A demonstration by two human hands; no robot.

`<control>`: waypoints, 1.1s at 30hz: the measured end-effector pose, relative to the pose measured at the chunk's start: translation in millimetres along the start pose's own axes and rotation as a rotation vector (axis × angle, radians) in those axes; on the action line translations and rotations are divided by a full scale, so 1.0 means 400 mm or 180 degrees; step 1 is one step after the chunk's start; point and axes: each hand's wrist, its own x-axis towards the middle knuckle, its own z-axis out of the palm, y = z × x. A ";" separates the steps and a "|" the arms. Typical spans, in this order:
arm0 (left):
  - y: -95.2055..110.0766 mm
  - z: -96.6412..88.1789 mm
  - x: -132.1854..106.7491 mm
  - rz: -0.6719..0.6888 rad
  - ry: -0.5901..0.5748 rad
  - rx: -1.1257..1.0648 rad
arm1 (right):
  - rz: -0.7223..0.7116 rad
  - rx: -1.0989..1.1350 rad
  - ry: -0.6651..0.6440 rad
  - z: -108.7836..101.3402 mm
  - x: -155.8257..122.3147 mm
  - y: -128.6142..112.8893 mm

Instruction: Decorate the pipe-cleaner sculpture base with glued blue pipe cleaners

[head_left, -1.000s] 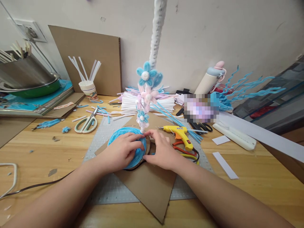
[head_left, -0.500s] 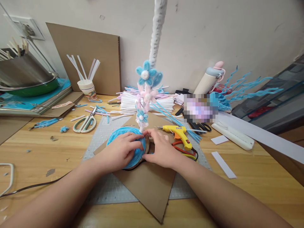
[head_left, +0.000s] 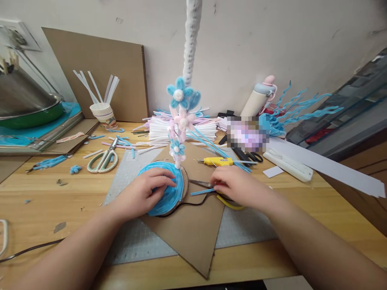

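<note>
The right hand (head_left: pixel 238 185) has left the rim of the blue disc (head_left: pixel 169 198) and now lies further toward the right edge of the cardboard sheet (head_left: pixel 187 233), its fingers curled over the handles of the cutters (head_left: pixel 199 183). Whether it already grips them cannot be told. The left hand (head_left: pixel 145 191) stays open and flat, pressing the disc, so only one hand holds it down now. The disc lies on the cardboard sheet, at the middle of the worktop.

Counted: one disc, one flower stem (head_left: pixel 178 159) with three flowers (two blue, one pink), one glue gun (head_left: pixel 217 161), one cutters, one green scissors (head_left: pixel 102 161) toward the left edge.
</note>
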 end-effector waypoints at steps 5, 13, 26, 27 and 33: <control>0.020 0.002 -0.008 -0.0548 -0.0214 0.0614 | -0.0306 -0.0343 0.0008 0.063 0.002 -0.003; -0.017 0.002 -0.024 -0.0463 -0.0654 0.0799 | -0.0036 -0.0076 -0.0034 0.072 0.008 -0.003; 0.027 0.003 -0.007 0.0176 -0.0585 0.0354 | 0.0049 -0.0532 -0.0716 0.023 0.031 -0.059; 0.034 0.003 -0.007 0.0206 -0.0612 0.0392 | 0.0051 -0.0511 -0.0671 0.022 0.029 -0.058; 0.071 0.004 -0.007 0.0289 -0.0814 0.0879 | 0.0453 0.0662 0.0136 0.044 0.015 -0.062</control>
